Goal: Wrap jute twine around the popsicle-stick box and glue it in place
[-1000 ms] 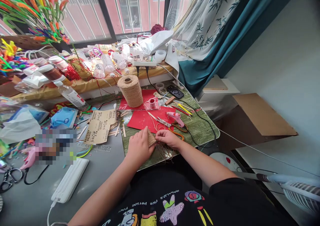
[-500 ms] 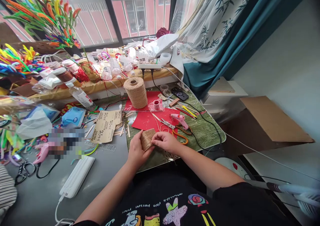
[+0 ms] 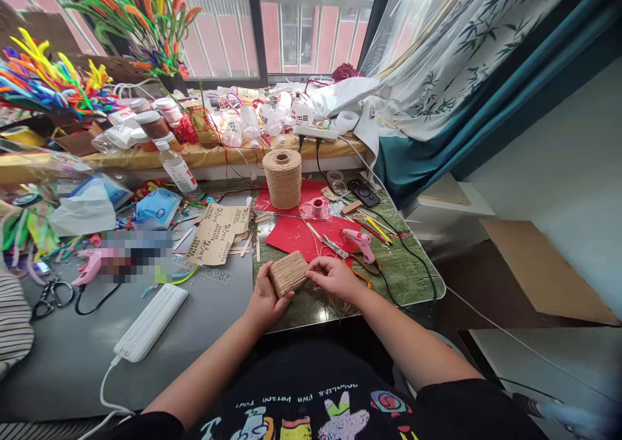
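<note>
My left hand [image 3: 266, 302] is closed round a small flat block wrapped in rows of brown jute twine [image 3: 288, 273], tilted above the near edge of the green table. At the block's right edge, my right hand [image 3: 336, 278] pinches the jute twine, though the strand is mostly hidden by the fingers. Loose twine [image 3: 340, 307] hangs below that hand. A large spool of the same twine [image 3: 282, 181] stands upright behind the block. Scissors with orange handles [image 3: 362, 273] lie just beyond my right hand, beside a pink glue gun [image 3: 360, 242].
Red sheets [image 3: 291, 236] lie under the spool and scissors. Sandpaper sheets [image 3: 218, 232] and wooden sticks are to the left, near a white power strip [image 3: 150, 323]. A black cable [image 3: 413, 252] crosses the table's right side. Bottles [image 3: 177, 168] and pipe cleaners [image 3: 63, 80] crowd the back.
My view has shifted left, so the scene sits further right. The block has turned to show more of its wrapped face, and my right hand has drawn slightly off its edge.
</note>
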Motion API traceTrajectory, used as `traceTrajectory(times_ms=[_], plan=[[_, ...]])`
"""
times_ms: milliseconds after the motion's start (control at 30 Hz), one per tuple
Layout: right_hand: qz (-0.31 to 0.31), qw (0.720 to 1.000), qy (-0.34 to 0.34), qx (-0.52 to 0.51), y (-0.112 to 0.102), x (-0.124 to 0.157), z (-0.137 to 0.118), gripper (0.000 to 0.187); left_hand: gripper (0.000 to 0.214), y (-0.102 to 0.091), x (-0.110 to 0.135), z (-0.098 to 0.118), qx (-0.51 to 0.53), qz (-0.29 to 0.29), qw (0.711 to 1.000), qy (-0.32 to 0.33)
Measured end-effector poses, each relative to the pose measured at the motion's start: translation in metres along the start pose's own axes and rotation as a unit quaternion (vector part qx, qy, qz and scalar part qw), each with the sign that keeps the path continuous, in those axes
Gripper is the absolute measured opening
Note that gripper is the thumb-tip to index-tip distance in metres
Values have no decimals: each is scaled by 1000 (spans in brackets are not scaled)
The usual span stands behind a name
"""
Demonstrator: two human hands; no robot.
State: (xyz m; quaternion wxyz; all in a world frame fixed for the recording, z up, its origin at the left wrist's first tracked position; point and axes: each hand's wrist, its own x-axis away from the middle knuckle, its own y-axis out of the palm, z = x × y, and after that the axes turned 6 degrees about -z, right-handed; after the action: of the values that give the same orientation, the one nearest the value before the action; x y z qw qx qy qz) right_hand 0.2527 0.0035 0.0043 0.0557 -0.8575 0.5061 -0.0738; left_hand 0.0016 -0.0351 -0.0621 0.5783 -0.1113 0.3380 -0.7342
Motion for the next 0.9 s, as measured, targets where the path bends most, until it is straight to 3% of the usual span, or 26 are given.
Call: traceTrajectory(times_ms=[167,267,333,467,700,900], plan=[[39,999,-13,35,16,-4,-3,22,86,-17,-5,13,6,-3,1000,-8],[30,998,-22,56,18,-5,-9,20,88,-33,-23,34,-66,9,997,35],[32,997,-21,61,18,-6,-10,19,82,-39,-36,46,-119,-22,991,49],[40,996,-12,74,13,-6,-6,18,75,-36,-52,52,-178,-78,979,62],[30,999,-3,34,-6,-6,3,27,71,-30,-54,48,-193,-84,976,51],[21,1000,-7,-14,-5,-7,15,35,64,-37,-54,60,-200,-90,975,36]])
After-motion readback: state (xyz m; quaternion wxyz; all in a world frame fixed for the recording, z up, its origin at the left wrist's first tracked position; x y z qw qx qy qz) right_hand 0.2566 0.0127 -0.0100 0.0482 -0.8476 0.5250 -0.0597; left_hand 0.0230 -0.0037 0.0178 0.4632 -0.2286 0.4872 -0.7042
